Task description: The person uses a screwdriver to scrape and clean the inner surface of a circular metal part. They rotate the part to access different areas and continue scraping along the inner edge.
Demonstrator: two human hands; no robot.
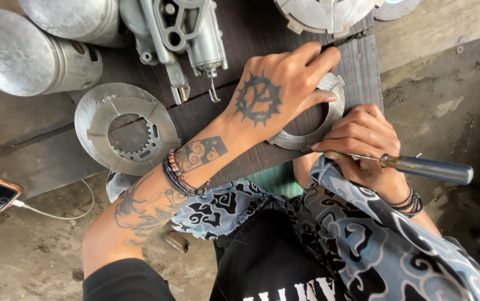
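hands on a metal ring plate at the right end of the tabletop

the left hand [276, 92] lies palm down over a flat grey metal ring plate with notched tabs [312, 125], its grip spread wide, fingertips pressing the plate's far rim against the dark wooden tabletop [362, 67]. the ring plate lies flat near the tabletop's right near corner, its open centre facing up. the right hand [360, 142] sits just right of the plate, its grip closed around a screwdriver with a clear amber and grey handle [426, 168]. the screwdriver's long axis runs almost level, left to right, handle pointing right, tip hidden under the fingers beside the plate. further left lie a second toothed ring plate on a grey disc [126, 128], a cast metal housing [181, 33] and two grey metal cylinders [34, 53] at the far left.
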